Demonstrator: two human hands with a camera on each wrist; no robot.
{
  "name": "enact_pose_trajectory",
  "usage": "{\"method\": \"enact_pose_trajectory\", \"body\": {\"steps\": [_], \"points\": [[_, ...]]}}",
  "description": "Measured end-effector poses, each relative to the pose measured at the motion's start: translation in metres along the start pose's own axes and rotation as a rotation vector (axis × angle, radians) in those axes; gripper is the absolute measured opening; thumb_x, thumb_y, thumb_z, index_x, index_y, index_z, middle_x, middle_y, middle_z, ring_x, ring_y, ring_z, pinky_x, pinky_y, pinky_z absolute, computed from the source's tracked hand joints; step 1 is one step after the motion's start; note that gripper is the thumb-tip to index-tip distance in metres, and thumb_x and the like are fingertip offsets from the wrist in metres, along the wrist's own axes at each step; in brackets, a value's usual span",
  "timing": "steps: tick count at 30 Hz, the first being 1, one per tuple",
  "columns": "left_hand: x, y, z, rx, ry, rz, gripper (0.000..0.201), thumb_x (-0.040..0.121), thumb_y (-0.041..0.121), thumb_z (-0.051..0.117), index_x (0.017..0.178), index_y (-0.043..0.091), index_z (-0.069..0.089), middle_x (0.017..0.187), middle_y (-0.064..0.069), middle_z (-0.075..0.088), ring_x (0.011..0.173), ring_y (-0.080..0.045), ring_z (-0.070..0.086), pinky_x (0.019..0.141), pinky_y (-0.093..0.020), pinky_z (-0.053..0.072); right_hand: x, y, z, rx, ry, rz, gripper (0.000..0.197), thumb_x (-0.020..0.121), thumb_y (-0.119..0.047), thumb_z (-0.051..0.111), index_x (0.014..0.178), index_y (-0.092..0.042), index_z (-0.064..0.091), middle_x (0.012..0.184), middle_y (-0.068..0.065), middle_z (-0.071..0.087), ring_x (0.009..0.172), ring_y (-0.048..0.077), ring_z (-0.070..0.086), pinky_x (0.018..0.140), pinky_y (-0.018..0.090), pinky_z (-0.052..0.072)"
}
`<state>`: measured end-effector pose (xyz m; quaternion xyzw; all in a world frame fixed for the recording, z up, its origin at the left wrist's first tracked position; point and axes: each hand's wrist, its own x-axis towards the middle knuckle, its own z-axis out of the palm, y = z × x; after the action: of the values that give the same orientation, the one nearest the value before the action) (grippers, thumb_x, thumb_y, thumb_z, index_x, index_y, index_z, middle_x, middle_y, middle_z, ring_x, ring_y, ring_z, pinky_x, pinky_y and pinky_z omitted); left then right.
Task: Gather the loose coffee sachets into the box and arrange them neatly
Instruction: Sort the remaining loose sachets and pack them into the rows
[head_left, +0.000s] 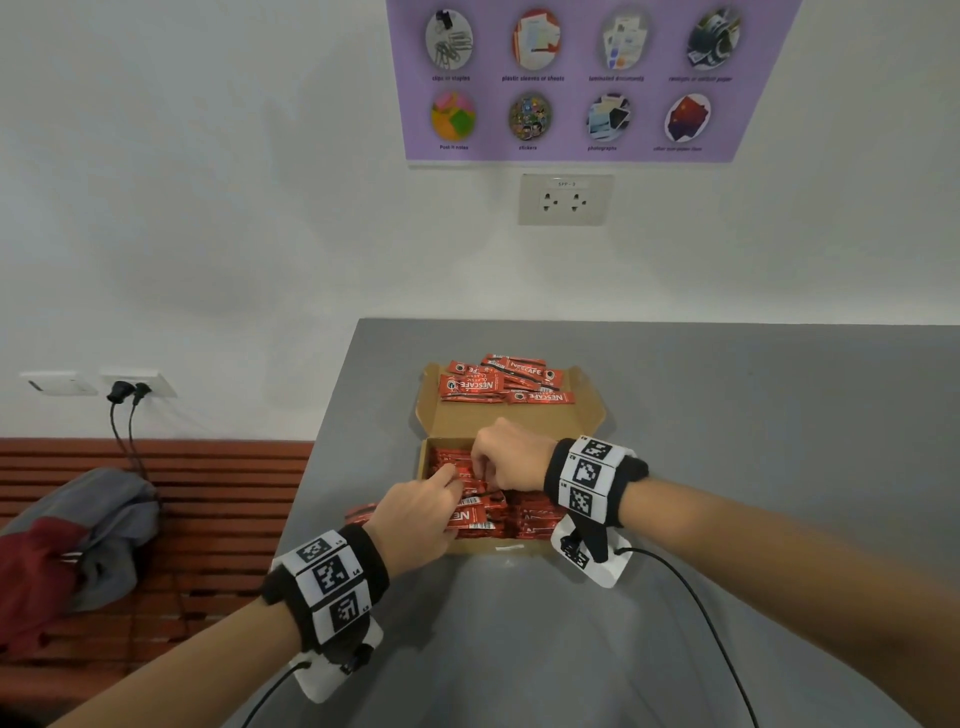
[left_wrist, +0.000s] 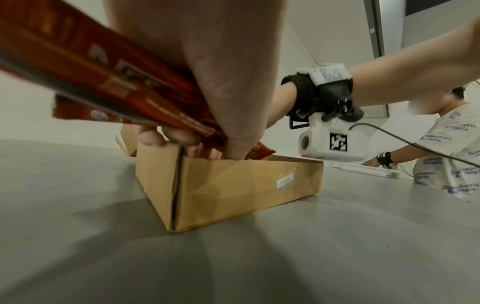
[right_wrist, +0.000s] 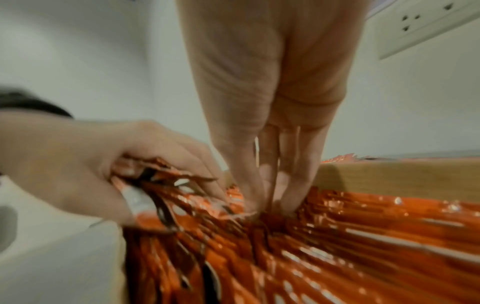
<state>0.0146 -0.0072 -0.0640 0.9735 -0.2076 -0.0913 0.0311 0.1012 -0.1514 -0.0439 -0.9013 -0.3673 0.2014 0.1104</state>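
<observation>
Though both hands hide much of the box (head_left: 589, 415), its sachets (right_wrist: 337, 236) blur past counting. Left hand (head_left: 415, 512) grips a bundle (left_wrist: 109, 82); right hand (head_left: 511, 457) fingers (right_wrist: 298, 185), straight and together, press among them.

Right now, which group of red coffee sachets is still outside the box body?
The loose pile of red coffee sachets lying flat on the open brown cardboard lid flap, behind the box. The other sachets stand packed inside the cardboard box, where both hands work.

"NESCAFE" on red sachets (head_left: 498, 382); "Post-it notes" on poster (head_left: 571, 78).
</observation>
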Motion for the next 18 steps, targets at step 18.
{"method": "enact_pose_trajectory", "body": {"steps": [18], "points": [[0.008, -0.008, -0.003, -0.138, -0.109, -0.03, 0.051, 0.091, 0.035, 0.054, 0.135, 0.014, 0.038, 0.132, -0.001, 0.039, 0.108, -0.018, 0.055, 0.095, -0.028, 0.046, -0.01, 0.013, 0.001, 0.068, 0.051, 0.064, 0.008, 0.082, -0.007, 0.068, 0.085, -0.003, 0.073, 0.088, 0.008, 0.071, 0.079, 0.017, 0.066, 0.076, 0.028, 0.054]]}}
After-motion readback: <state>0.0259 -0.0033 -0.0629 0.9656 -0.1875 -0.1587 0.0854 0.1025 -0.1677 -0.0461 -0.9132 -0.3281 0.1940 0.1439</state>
